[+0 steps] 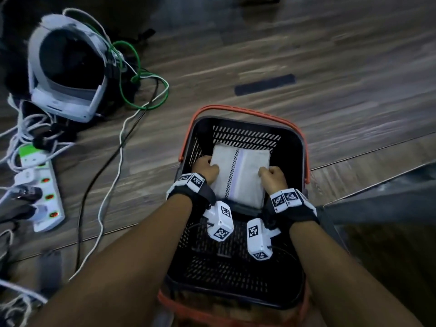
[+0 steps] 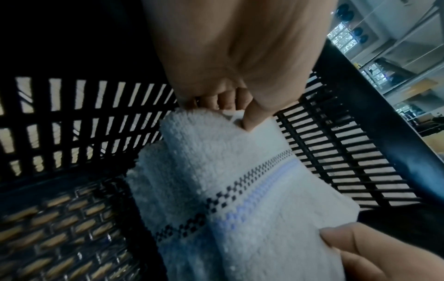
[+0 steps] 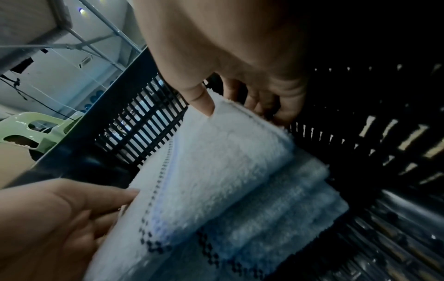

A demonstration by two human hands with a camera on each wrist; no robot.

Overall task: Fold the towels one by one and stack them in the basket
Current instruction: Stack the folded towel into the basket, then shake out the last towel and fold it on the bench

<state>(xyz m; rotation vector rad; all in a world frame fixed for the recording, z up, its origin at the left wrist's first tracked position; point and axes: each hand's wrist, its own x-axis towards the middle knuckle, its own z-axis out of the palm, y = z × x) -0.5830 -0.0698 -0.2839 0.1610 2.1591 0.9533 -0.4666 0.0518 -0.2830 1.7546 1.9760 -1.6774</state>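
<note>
A folded white towel [image 1: 238, 172] with a checked black band and a pale blue stripe is inside the black basket [image 1: 295, 147], tilted against its near wall. My left hand [image 1: 207, 167] pinches the towel's left edge, thumb on top and fingers under. My right hand [image 1: 271, 175] pinches the right edge the same way. In the left wrist view the thumb presses the towel [image 2: 216, 161] near its corner, and the basket's slatted wall [image 2: 72, 117] stands behind. In the right wrist view the towel [image 3: 228, 161] shows several folded layers, with fingers curled behind its edge.
The basket has orange handles [image 1: 236, 109] and stands on a wood-look floor [image 1: 330, 55]. To the left lie a white headset [image 1: 66, 74], tangled cables [image 1: 141, 90] and a power strip [image 1: 44, 192]. A dark strip [image 1: 264, 84] marks the floor beyond the basket.
</note>
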